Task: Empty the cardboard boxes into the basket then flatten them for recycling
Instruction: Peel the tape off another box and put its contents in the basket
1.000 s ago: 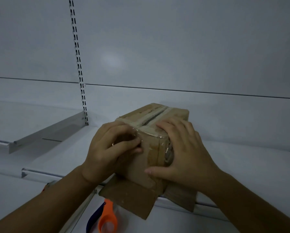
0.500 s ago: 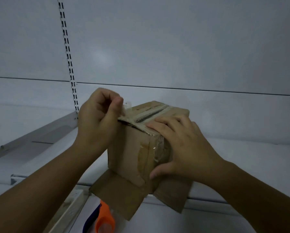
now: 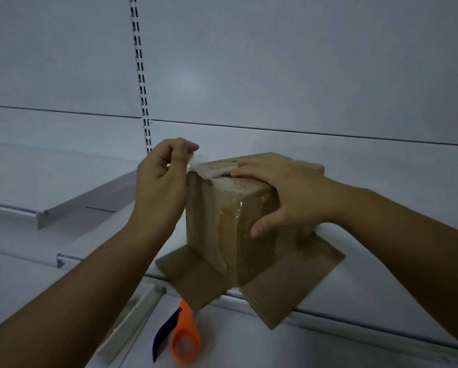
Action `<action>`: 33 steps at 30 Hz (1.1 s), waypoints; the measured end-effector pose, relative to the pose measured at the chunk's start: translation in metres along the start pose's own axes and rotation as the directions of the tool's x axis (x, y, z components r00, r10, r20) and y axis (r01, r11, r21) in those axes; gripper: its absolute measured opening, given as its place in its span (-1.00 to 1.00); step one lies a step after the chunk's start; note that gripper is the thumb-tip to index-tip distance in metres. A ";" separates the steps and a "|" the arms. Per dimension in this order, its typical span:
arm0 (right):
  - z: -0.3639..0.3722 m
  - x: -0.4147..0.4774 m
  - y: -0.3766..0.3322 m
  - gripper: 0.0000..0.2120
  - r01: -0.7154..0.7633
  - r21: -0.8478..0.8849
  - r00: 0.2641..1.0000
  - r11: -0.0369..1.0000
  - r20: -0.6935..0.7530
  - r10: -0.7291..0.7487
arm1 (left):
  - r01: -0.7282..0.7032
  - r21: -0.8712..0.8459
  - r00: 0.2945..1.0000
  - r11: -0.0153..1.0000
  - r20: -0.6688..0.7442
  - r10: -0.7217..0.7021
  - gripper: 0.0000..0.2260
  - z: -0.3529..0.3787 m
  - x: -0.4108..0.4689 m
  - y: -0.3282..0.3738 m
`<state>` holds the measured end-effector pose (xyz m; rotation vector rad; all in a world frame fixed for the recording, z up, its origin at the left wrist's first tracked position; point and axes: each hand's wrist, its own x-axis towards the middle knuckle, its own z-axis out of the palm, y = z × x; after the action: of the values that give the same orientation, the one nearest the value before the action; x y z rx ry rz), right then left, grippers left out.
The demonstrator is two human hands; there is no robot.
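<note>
A small brown cardboard box [image 3: 212,229] stands on a white shelf [image 3: 381,282], with its lower flaps spread flat over the shelf's front edge. Clear packing tape [image 3: 209,171] runs along the seam on its top face. My left hand [image 3: 161,187] pinches the loose end of that tape at the box's top left corner, lifted off the cardboard. My right hand [image 3: 283,192] lies flat on the top, fingers over the seam and thumb down the near side, holding the box still. No basket is in view.
An orange and dark blue tape dispenser [image 3: 182,335] lies on the lower shelf below the box. A slotted upright [image 3: 141,83] runs up the white back panel. A shelf bracket [image 3: 84,197] sits to the left.
My left hand has gone from the box's near face up to its top left corner, peeling the tape end free. My right hand has slid up onto the top. The box has turned slightly.
</note>
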<state>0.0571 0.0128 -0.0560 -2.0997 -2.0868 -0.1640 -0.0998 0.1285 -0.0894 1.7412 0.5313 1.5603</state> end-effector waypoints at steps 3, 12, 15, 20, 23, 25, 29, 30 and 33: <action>0.016 0.005 -0.004 -0.11 -0.021 0.045 0.998 0.999 -0.066 0.023 | -0.107 0.042 0.994 0.993 -0.030 0.108 -0.86 -0.015 -0.028 -0.012; 0.007 0.010 0.000 0.02 0.024 -0.016 0.998 1.000 0.055 -0.023 | -0.056 0.332 0.944 0.942 0.325 -0.058 -0.60 -0.012 -0.067 -0.017; 0.007 0.009 0.001 0.01 0.039 -0.019 0.999 0.999 0.028 -0.039 | -0.175 0.500 0.936 0.848 0.353 -0.015 -0.56 -0.011 -0.067 -0.008; 0.008 0.005 0.000 0.01 0.045 -0.039 0.999 0.998 0.002 -0.045 | -0.344 0.692 0.904 0.635 0.426 0.026 -0.44 -0.009 -0.065 0.003; 0.007 0.004 -0.001 -0.01 0.040 -0.016 0.999 0.999 0.004 -0.040 | -0.391 0.735 0.893 0.554 0.449 0.036 -0.47 -0.004 -0.063 0.010; 0.007 0.003 -0.002 -0.01 0.040 0.006 0.999 0.999 0.001 -0.040 | -0.378 0.766 0.888 0.520 0.458 -0.029 -0.50 -0.003 -0.064 0.016; 0.006 0.001 -0.001 -0.02 0.052 0.016 0.998 0.999 -0.019 -0.052 | -0.162 0.611 0.855 0.775 0.479 -0.199 -0.59 -0.001 -0.058 0.033; 0.007 0.000 -0.001 -0.03 0.058 0.018 0.998 0.998 -0.030 -0.058 | -0.041 0.543 0.839 0.838 0.475 -0.267 -0.59 0.000 -0.058 0.039; 0.008 0.002 -0.001 -0.08 0.062 0.040 0.997 0.997 -0.054 -0.060 | 0.378 0.188 0.760 0.907 0.497 -0.419 -0.67 0.002 -0.054 0.058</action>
<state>0.0558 0.0160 -0.0630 -1.9876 -2.1070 -0.1805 -0.1168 0.0513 -0.0831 1.8621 0.6308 0.7201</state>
